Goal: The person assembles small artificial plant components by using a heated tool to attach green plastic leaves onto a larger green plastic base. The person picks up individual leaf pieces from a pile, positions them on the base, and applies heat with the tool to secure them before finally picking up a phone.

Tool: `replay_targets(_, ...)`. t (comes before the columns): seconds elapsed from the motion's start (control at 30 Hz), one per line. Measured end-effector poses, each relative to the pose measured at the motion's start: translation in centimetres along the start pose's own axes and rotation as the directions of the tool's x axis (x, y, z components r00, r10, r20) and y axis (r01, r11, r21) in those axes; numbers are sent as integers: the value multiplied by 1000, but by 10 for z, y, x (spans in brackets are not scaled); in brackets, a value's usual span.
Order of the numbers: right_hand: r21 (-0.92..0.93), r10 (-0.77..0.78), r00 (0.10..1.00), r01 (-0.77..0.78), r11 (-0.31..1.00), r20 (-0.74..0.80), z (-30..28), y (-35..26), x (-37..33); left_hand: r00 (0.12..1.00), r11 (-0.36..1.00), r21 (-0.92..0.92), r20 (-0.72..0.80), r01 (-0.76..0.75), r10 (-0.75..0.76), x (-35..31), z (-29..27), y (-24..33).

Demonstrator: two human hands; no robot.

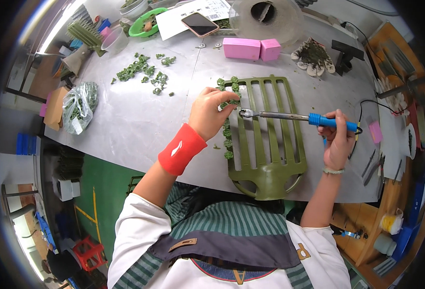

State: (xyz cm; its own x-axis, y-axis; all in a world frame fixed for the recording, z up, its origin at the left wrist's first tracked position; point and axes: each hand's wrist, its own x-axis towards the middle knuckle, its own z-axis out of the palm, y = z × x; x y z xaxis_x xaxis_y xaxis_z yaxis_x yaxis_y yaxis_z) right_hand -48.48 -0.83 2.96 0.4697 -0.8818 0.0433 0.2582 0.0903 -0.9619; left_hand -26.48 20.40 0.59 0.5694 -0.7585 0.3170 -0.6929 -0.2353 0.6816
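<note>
An olive-green slotted plastic panel point(269, 174) lies on the table in front of me, its solid end toward my body. Small curly green plastic pieces point(228, 143) line its left edge and far left corner. My left hand point(207, 114), with a red wristband, pinches one such green piece point(231, 103) against that edge. In my right hand point(338, 144) is a soldering iron point(285, 116) with a blue handle and metal shaft. It points left across the slats, its flattened tip close to my left fingertips. Whether the tip touches the plastic, I cannot tell.
More loose green pieces point(134, 71) lie at the far left, near a clear bag point(80, 108) of them. Pink blocks point(242, 48), a dirty glove point(313, 57) and a phone point(200, 24) lie toward the back. The iron's cord point(360, 113) runs right, near some pliers point(377, 168).
</note>
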Motion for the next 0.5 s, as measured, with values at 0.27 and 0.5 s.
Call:
replay_targets(0.27, 69, -3, 999, 0, 998, 41, 10, 17, 0, 997, 960, 275, -39, -55, 68, 4, 28, -12)
replay_targets(0.5, -47, -41, 999, 41, 998, -15, -7, -6, -4, 991, 951, 295, -56, -96, 117, 2, 27, -16)
